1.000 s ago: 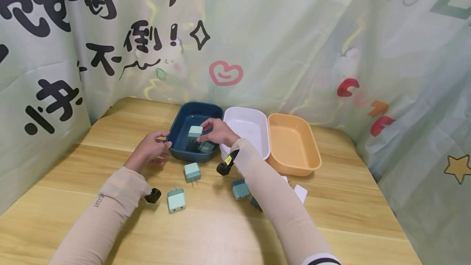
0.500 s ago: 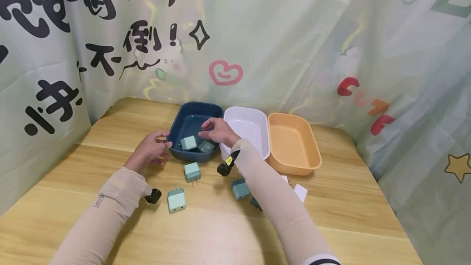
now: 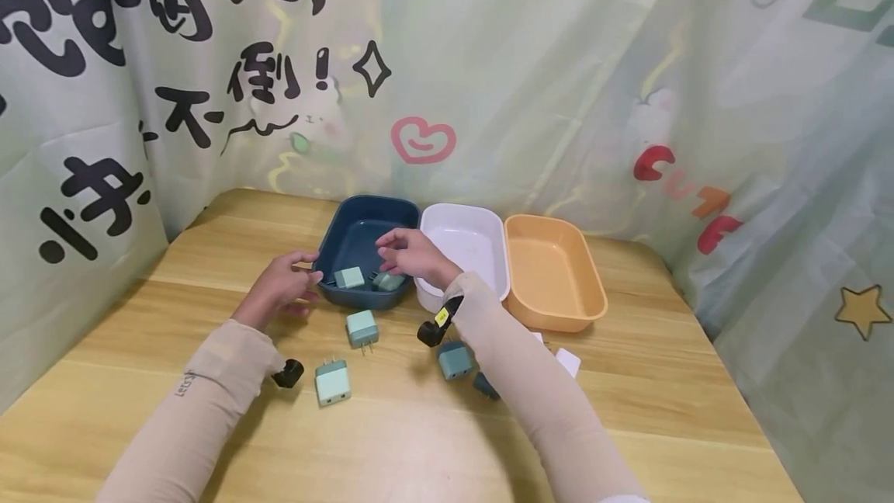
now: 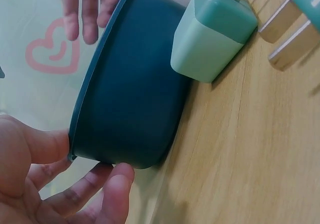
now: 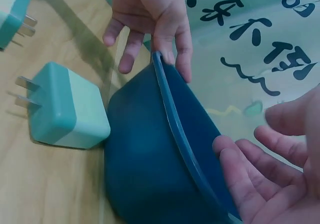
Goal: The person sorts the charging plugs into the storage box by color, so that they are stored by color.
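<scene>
My left hand (image 3: 279,287) holds the left rim of the dark blue bin (image 3: 365,300); in the left wrist view the thumb is at the rim and fingertips (image 4: 120,176) lie at the outer wall. Over the bin's right side hovers my right hand (image 3: 417,253), fingers loosely bent with nothing between them. Two light green charger plugs lie inside: one on the left (image 3: 349,278), one on the right (image 3: 387,281) partly in shade under the hand. Outside, a two-tone green charger plug (image 3: 362,328) stands right before the bin, and another (image 3: 332,383) lies nearer me.
A white bin (image 3: 464,243) and an orange bin (image 3: 559,278) stand to the right, side by side. A teal charger plug (image 3: 455,361), a darker one (image 3: 485,386) and a white piece (image 3: 569,362) lie around my right forearm. A printed curtain (image 3: 531,99) backs the wooden table.
My right hand let go of a light green charger plug, which dropped into the dark blue bin and settled on its left side. The left hand stayed at the rim.
</scene>
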The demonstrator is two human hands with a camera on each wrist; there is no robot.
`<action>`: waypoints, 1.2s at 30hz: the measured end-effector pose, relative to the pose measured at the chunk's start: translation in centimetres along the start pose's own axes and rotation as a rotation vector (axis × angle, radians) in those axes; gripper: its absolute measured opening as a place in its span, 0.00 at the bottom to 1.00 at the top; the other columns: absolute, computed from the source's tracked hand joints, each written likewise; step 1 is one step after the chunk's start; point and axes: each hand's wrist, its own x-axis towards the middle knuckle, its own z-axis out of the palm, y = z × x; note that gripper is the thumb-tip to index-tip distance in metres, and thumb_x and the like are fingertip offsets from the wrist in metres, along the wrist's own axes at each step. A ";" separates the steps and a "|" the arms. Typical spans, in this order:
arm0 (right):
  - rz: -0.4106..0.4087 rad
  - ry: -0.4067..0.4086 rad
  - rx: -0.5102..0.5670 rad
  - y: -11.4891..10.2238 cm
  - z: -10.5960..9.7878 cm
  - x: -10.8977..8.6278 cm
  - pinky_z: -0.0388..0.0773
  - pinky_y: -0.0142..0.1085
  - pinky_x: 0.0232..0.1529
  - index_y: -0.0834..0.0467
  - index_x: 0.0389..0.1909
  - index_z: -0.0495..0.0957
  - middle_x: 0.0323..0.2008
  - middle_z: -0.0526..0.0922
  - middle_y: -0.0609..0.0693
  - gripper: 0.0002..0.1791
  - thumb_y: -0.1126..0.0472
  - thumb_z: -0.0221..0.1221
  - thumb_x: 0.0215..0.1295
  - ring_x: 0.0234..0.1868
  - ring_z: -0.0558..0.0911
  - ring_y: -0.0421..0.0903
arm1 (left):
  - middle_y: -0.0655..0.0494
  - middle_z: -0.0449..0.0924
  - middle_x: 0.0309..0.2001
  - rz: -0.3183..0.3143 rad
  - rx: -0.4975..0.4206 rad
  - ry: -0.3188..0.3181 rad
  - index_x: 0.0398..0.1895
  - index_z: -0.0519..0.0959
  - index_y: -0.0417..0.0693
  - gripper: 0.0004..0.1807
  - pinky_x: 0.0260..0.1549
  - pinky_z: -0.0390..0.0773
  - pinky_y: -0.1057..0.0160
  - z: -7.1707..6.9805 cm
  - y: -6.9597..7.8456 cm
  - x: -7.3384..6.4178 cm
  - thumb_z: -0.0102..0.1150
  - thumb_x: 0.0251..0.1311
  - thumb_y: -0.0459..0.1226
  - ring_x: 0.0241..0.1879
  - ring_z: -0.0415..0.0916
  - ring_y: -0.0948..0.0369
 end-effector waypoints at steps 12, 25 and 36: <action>0.029 -0.119 0.107 -0.2 0.0 -2.2 0.81 0.41 0.43 0.72 0.60 0.68 0.56 0.74 0.70 0.21 0.61 0.39 0.78 0.44 0.83 0.59 | 0.36 0.65 0.63 0.004 -0.026 0.001 0.75 0.56 0.47 0.31 0.34 0.82 0.55 -0.2 0.2 -0.1 0.49 0.71 0.35 0.44 0.76 0.48; -0.025 -0.223 0.123 0.9 0.4 -5.0 0.78 0.49 0.49 0.73 0.57 0.70 0.53 0.77 0.68 0.21 0.61 0.39 0.78 0.40 0.84 0.52 | 0.36 0.65 0.61 -0.002 -0.038 0.007 0.75 0.56 0.46 0.30 0.33 0.82 0.55 -0.1 0.5 -0.1 0.48 0.71 0.34 0.42 0.74 0.48; 0.009 -0.337 -0.037 2.3 1.9 -6.3 0.76 0.42 0.53 0.67 0.63 0.70 0.62 0.72 0.62 0.22 0.60 0.40 0.78 0.54 0.79 0.59 | 0.35 0.66 0.60 0.002 -0.037 -0.002 0.74 0.56 0.44 0.30 0.34 0.82 0.55 -0.2 0.5 -0.2 0.50 0.71 0.34 0.41 0.74 0.49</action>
